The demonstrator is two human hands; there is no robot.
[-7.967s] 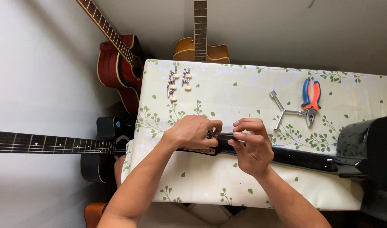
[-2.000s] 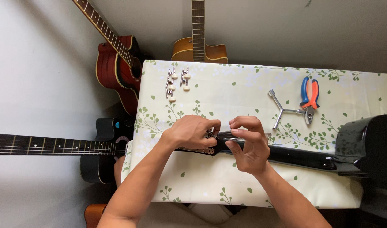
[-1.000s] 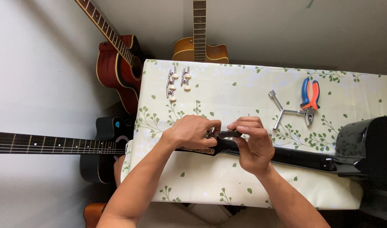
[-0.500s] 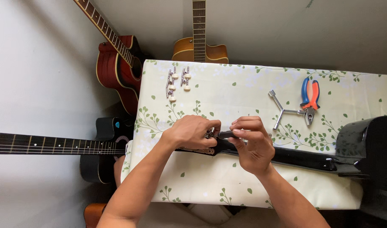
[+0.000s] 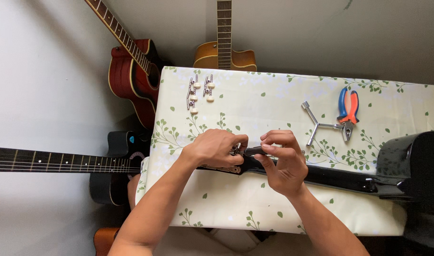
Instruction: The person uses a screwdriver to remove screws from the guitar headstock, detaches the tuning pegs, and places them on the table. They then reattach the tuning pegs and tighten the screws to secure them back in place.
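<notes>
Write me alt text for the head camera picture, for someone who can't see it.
Seen from above, a left hand and right hand work at the headstock of a black guitar on a leaf-print table. Pliers and loose tuning pegs lie beyond.

Pale grey walls, a table under a leaf-print cloth — guitars leaning around it.

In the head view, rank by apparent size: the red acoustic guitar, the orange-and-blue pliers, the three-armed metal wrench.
1. Red acoustic guitar, clearly largest, though partly hidden by the table.
2 and 3. Orange-and-blue pliers and three-armed metal wrench look alike in size; no firm ranking.
</notes>
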